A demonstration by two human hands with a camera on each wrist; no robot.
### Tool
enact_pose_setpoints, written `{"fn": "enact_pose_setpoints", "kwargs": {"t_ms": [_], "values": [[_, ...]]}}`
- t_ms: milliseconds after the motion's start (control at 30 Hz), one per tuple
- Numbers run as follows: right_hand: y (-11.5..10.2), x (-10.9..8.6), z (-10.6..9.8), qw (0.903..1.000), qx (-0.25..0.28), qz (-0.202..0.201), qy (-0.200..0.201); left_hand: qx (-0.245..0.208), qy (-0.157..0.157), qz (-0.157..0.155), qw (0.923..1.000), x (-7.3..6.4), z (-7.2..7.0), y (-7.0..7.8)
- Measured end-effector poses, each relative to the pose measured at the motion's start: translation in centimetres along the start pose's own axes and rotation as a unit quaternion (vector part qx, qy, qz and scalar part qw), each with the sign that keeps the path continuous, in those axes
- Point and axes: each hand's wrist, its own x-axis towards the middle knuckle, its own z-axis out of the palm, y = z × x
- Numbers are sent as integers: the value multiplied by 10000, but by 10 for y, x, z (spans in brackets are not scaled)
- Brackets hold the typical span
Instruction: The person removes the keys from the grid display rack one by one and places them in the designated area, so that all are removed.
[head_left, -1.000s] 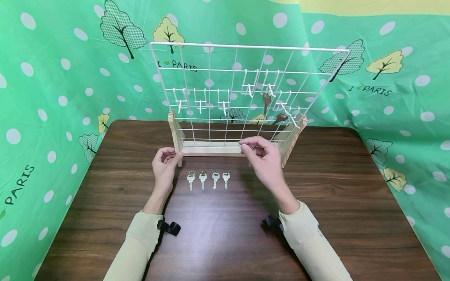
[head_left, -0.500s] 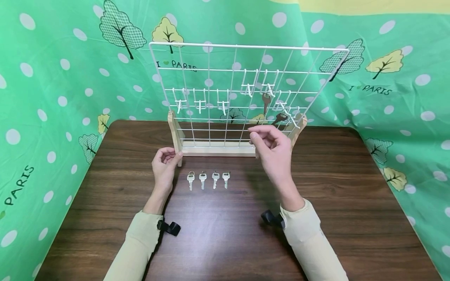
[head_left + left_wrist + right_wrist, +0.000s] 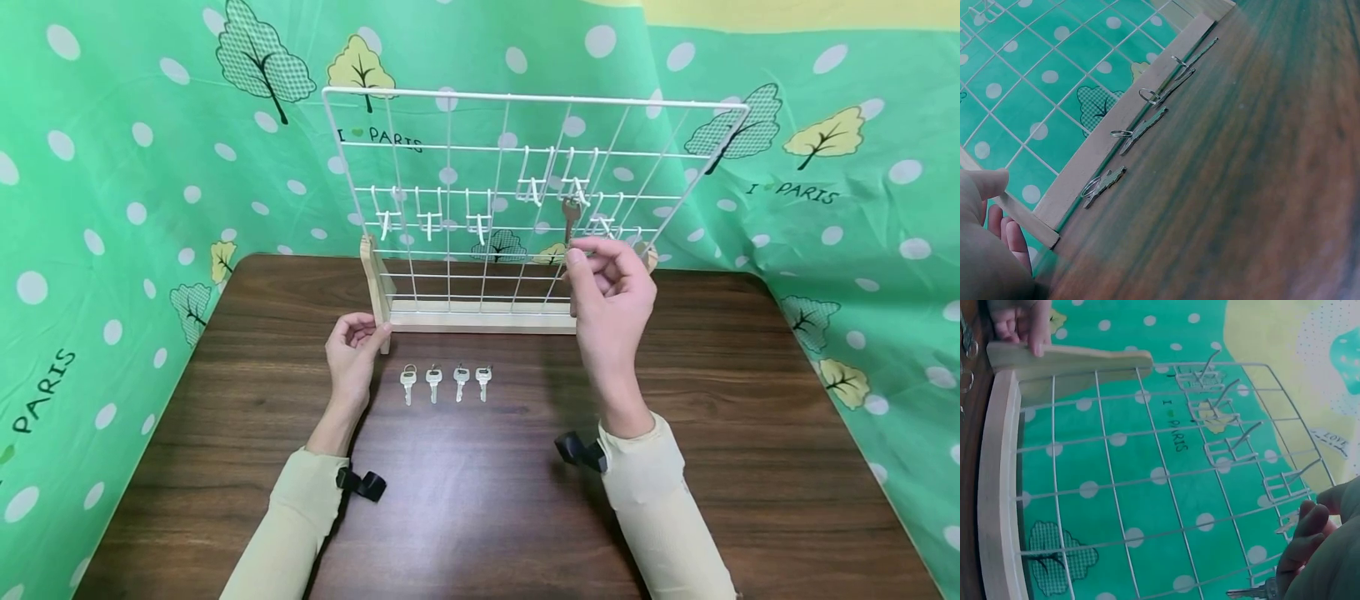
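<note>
My left hand point(image 3: 350, 358) grips the left wooden foot point(image 3: 1016, 212) of a white wire grid rack point(image 3: 480, 98), thumb in front and fingers behind. My right hand point(image 3: 618, 304) is raised before the right half of the grid, thumb and forefinger pinched together. A small silver key point(image 3: 1287, 522) shows right at its fingertips in the right wrist view. Just above them in the head view, a dark-looking key point(image 3: 572, 215) hangs from an upper hook point(image 3: 576, 188). Another key point(image 3: 1250, 592) pokes out below the hand in the right wrist view.
Several silver keys with rings lie in a row on the table point(image 3: 480, 500), one being the leftmost key point(image 3: 408, 383). Three white hooks point(image 3: 430, 222) hang on the grid's left, another hook point(image 3: 532, 190) higher up. A green patterned cloth point(image 3: 135, 183) surrounds the table.
My right hand has risen and moved right, from low at the rack's base to close below the upper hanging key, covering the lower hanging one. My left hand stays on the foot.
</note>
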Motion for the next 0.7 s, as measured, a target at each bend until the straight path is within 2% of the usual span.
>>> {"fn": "enact_pose_setpoints", "kwargs": {"t_ms": [167,700], "values": [[0,5,2,9994,-245,-72,234,25,2,-24,10000,0,-1,-1],[-1,17,13,9976,-196,651,-104,-11,-22,-33,10000,0,-1,1]]}}
